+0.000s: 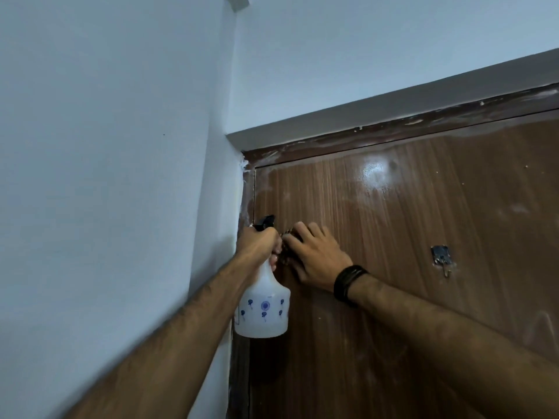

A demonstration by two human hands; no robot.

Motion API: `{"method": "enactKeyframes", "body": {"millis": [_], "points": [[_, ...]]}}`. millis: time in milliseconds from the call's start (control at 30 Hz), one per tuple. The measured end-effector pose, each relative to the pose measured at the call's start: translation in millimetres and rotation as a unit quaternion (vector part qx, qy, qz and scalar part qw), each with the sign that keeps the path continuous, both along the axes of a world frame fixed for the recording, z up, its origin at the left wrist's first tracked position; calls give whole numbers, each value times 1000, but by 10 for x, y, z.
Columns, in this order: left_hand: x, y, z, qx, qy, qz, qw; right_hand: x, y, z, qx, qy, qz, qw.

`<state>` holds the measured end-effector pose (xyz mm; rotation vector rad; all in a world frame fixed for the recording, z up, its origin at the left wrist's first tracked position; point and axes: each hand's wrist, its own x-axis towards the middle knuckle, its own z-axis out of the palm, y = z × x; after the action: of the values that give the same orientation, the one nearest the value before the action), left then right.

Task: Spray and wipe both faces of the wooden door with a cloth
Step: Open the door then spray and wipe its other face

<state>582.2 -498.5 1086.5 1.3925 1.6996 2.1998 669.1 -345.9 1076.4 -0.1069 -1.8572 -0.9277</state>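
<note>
Brown cloth (287, 237) under right hand (314, 255)

Left hand (258, 244) — raised, forearm reaching up from lower left, fingers curled tight around the neck of a spray bottle (262, 309). Right hand (314, 257) — raised beside it, fingers spread nearly straight, palm pressing a cloth (287, 237) flat; dark band (348, 284) at the wrist.
</note>
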Motion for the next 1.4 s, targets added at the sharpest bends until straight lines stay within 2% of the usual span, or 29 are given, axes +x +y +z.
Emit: {"method": "enactKeyframes", "body": {"millis": [67, 233, 333, 533, 633, 767, 967, 1100, 1267, 1333, 1400], "points": [[-48, -23, 70, 8, -1, 8, 1000, -11, 5, 124, -4, 8, 9, 1000], [-158, -116, 289, 35, -13, 29, 999, -80, -126, 929, -77, 157, -3, 985], [-225, -141, 372, 51, -19, 35, 998, -236, -200, 1233, -99, 185, -14, 978], [-197, -117, 401, 36, 6, 44, 998, -602, -237, 952, 2, 79, -2, 997], [-192, -140, 444, 22, 21, 38, 999, -628, -300, 1186, -20, 123, -3, 992], [-259, -116, 453, 0, 22, 25, 999, -760, -454, 1544, -102, 207, -17, 973], [-308, -96, 547, 16, 24, 19, 999, -991, -520, 1468, -7, 114, -42, 993], [-306, -75, 541, 20, 24, 12, 999, -713, -376, 1513, -45, 177, -12, 983], [-218, -12, 547, 29, 28, -16, 999, -304, -54, 1556, -37, 339, -14, 940], [-162, 24, 501, 13, 34, -23, 999, -299, -79, 1534, -49, 348, -22, 936], [-122, 68, 434, 5, 40, -28, 999, -344, -133, 1477, -59, 315, -20, 947]]}}
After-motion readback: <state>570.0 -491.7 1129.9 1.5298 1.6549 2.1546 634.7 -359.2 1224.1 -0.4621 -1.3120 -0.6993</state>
